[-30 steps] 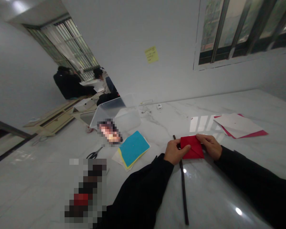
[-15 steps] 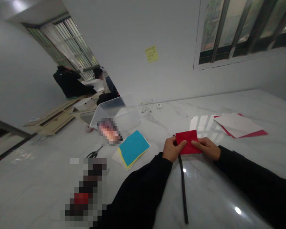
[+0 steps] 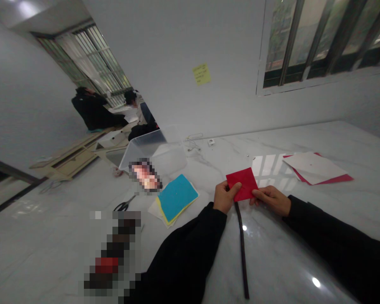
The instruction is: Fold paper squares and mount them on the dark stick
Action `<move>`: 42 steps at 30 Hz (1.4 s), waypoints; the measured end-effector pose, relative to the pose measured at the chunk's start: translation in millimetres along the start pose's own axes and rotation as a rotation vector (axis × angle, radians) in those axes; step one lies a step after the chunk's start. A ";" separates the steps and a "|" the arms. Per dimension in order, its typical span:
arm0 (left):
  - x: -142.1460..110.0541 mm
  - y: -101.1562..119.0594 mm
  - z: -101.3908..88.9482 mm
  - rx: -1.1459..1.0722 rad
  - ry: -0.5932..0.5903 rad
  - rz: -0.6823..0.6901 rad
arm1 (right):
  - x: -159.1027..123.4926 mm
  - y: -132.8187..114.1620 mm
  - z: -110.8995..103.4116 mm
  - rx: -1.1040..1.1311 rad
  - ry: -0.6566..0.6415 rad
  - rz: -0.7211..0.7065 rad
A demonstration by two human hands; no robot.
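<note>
A folded red paper square (image 3: pixel 243 183) is held up off the white marble table (image 3: pixel 291 261), tilted with its face toward me. My left hand (image 3: pixel 224 197) pinches its lower left edge, thumb on the front. My right hand (image 3: pixel 270 199) pinches its lower right corner. A long thin black strip (image 3: pixel 242 249) lies on the table beneath my hands and runs toward me.
A stack of blue, yellow and white sheets (image 3: pixel 175 197) lies to the left, with black scissors (image 3: pixel 125 204) beyond it. A clear plastic box (image 3: pixel 154 154) stands behind. White and red sheets (image 3: pixel 316 168) lie at the far right. Two people sit at the back left.
The red paper went from lying flat under both hands to being lifted and turned upright. Both hands shifted slightly left and toward me.
</note>
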State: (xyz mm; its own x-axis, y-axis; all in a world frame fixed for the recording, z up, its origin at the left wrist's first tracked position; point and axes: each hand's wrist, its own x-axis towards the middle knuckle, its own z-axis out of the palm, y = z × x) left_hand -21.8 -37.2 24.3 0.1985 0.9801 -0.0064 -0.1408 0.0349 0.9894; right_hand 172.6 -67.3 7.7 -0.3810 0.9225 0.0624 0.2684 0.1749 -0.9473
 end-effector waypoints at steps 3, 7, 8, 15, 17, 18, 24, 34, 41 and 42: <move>1.0 -2.1 -1.1 0.014 -0.008 -0.003 | -0.2 -1.1 0.0 0.021 0.013 0.000; 3.5 -4.5 -4.5 0.045 -0.040 -0.006 | 0.0 -1.2 -0.5 0.027 0.068 0.024; 4.2 -5.0 -5.4 0.053 -0.053 -0.006 | 0.2 -1.1 -0.5 0.023 0.084 0.033; 5.6 -3.4 -6.8 0.142 -0.063 0.015 | 1.6 4.9 2.1 0.008 0.130 0.010; 6.1 -3.6 -7.2 0.150 -0.051 0.015 | 2.6 6.4 2.7 0.046 0.124 0.022; 6.9 -4.4 -7.7 0.140 -0.036 0.014 | 3.5 6.5 2.3 0.079 0.124 0.033; 17.8 -17.8 -15.8 0.031 0.128 -0.007 | 21.2 4.7 -16.4 -0.185 0.366 -0.040; 14.8 -20.8 -14.0 0.040 0.135 0.005 | 92.6 35.0 -65.5 -0.701 0.603 -0.089; 10.4 -21.4 -12.7 0.086 0.126 0.012 | 131.9 52.7 -73.3 -0.829 0.690 0.063; 10.0 -21.3 -12.5 0.096 0.129 0.009 | 133.4 55.0 -73.1 -0.829 0.702 0.093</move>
State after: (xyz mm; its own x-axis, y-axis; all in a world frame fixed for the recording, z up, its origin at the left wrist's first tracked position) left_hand -28.9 -25.7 1.3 0.0703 0.9975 -0.0094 -0.0477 0.0128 0.9988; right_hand 201.2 90.6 -13.1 0.1908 0.8889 0.4164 0.8834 0.0294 -0.4677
